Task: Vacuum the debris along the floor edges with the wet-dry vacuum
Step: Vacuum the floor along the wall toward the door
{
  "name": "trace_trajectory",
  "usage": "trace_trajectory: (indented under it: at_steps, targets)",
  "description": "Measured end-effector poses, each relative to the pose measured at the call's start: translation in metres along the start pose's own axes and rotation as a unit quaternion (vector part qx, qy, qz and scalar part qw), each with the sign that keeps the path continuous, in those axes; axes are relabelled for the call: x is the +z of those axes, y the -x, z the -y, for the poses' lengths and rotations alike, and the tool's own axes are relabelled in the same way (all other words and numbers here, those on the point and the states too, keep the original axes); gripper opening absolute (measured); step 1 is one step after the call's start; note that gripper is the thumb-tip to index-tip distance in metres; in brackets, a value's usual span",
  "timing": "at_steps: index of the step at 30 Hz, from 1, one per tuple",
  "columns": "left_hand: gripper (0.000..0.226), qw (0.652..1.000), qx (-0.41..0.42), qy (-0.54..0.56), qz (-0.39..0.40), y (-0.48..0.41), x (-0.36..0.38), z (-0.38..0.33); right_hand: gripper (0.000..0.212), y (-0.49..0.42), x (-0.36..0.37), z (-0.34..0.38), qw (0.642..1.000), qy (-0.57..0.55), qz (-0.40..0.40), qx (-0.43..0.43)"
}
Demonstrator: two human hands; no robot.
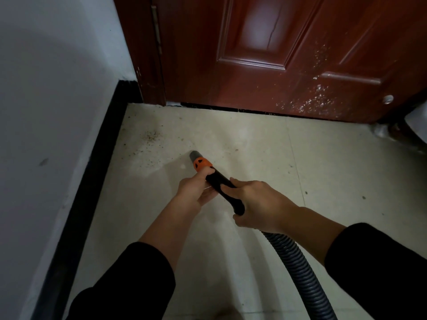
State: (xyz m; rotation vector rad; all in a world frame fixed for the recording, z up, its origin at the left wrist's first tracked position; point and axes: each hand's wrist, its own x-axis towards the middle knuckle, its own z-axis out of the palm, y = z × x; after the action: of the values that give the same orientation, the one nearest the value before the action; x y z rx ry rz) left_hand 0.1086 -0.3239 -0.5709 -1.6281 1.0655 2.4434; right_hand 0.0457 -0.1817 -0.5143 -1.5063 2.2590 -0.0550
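A black vacuum hose handle (219,181) with an orange collar (201,163) and a grey nozzle tip (195,155) points down at the pale tiled floor. My left hand (195,191) grips the handle just behind the orange collar. My right hand (256,202) grips the handle's rear end, where the grey ribbed hose (298,269) leaves toward the lower right. Brown debris specks (151,136) lie on the floor ahead and left of the nozzle, near the black baseboard (97,167). The nozzle tip is apart from that patch.
A white wall (50,88) runs along the left above the baseboard. A closed reddish-brown door (277,54) with white splatter fills the back, with a black threshold strip (231,109) below it. A pale object (416,125) sits at the right edge by the door.
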Motion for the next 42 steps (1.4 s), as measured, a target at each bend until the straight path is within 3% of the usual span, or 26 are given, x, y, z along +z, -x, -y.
trace_trajectory:
  at_steps: [6,13,20,26,34,38,42]
  targets:
    - [0.025,0.999,-0.007,0.007,0.035,0.003,-0.017,0.007,0.069,0.007,0.014,0.012,0.999,-0.036,-0.012,0.002]
    - [0.027,0.999,0.005,-0.020,0.038,0.004,-0.015,0.008,0.086,0.016,0.035,0.015,0.996,-0.044,-0.072,0.014]
    - [0.020,0.997,0.034,-0.068,0.023,0.007,-0.009,0.004,0.091,0.025,0.063,0.024,0.989,-0.030,-0.127,0.070]
    - [0.019,0.997,0.032,-0.069,0.016,0.008,-0.016,0.003,0.091,0.024,0.073,0.036,0.971,-0.102,-0.185,0.112]
    - [0.037,0.998,0.013,-0.059,0.024,0.012,-0.024,0.010,0.085,0.034,0.025,0.029,0.972,-0.198,-0.053,0.112]
    - [0.031,0.999,-0.006,-0.024,0.042,0.019,-0.016,0.010,0.084,0.038,0.005,0.025,0.963,-0.230,-0.020,0.138]
    - [0.022,0.999,-0.019,0.005,0.026,0.018,-0.019,0.009,0.083,0.023,-0.007,0.021,0.964,-0.242,0.022,0.108]
